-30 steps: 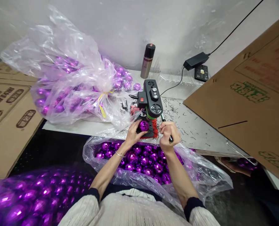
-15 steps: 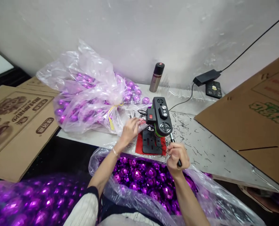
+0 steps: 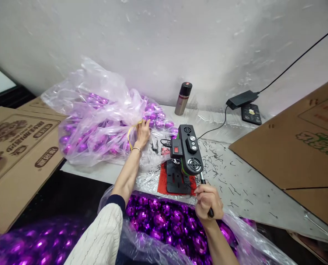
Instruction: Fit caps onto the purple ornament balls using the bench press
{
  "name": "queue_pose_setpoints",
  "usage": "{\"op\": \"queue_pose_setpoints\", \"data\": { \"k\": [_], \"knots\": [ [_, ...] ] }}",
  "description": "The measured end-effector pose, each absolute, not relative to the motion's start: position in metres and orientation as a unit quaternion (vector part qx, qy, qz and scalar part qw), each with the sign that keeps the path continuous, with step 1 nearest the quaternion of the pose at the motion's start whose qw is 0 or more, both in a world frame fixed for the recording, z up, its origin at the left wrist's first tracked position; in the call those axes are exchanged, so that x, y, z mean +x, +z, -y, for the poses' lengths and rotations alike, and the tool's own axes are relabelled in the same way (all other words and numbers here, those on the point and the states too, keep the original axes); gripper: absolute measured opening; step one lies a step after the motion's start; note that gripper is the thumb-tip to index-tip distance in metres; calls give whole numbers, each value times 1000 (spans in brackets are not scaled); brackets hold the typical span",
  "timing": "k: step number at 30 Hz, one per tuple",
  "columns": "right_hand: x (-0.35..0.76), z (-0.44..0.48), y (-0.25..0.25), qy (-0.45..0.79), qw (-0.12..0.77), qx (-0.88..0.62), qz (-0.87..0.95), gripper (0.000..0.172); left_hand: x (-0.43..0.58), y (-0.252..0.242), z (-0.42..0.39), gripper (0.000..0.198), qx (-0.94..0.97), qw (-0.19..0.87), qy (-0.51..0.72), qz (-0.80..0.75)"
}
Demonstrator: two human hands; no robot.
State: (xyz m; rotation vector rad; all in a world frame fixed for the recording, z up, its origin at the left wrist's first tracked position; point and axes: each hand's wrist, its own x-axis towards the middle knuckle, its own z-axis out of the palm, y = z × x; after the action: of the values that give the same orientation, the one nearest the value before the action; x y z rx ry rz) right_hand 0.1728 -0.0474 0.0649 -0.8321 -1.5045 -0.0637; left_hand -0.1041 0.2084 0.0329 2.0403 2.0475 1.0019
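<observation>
A small black machine (image 3: 192,149) with a red switch and round vents stands over a slotted black base plate (image 3: 177,178). My right hand (image 3: 209,200) is closed round its lever handle (image 3: 210,212), at the machine's front right. Beyond the machine's left side, my left hand (image 3: 143,133) reaches to the mouth of a clear plastic bag (image 3: 105,121), fingers stretched out by a yellow tie (image 3: 129,138). Shiny purple balls (image 3: 155,114) lie in and spill from this bag. Nearer to me, an open plastic bag holds faceted purple balls (image 3: 161,219).
A red sheet (image 3: 161,180) lies under the base plate. Short dark wire bits (image 3: 219,162) litter the table. Behind stand a spray can (image 3: 183,98) and a black power adapter (image 3: 241,100) with its cord. Cardboard boxes flank both sides (image 3: 17,154), and more purple balls (image 3: 39,243) are at lower left.
My left hand has moved from beside the machine, up and left, to the mouth of the tied bag. My right hand has stayed on the lever. The view has shifted slightly.
</observation>
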Motion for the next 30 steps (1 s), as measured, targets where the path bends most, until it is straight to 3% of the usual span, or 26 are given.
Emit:
{"op": "queue_pose_setpoints", "data": {
  "k": [4,12,16,21,30],
  "knots": [
    [174,50,63,-22,645,-368,669,28,-103,33,-220,29,593,48,315,-739],
    [171,50,65,-23,653,-368,662,29,-95,34,-230,42,645,52,303,-700],
    [169,49,64,-29,652,-373,659,30,-88,37,-240,51,686,95,217,-687],
    [165,45,65,-24,668,-358,652,30,-90,44,-248,47,695,116,142,-695],
    [164,45,77,-11,650,-368,665,29,-89,37,-244,45,687,185,239,-661]
  ]
}}
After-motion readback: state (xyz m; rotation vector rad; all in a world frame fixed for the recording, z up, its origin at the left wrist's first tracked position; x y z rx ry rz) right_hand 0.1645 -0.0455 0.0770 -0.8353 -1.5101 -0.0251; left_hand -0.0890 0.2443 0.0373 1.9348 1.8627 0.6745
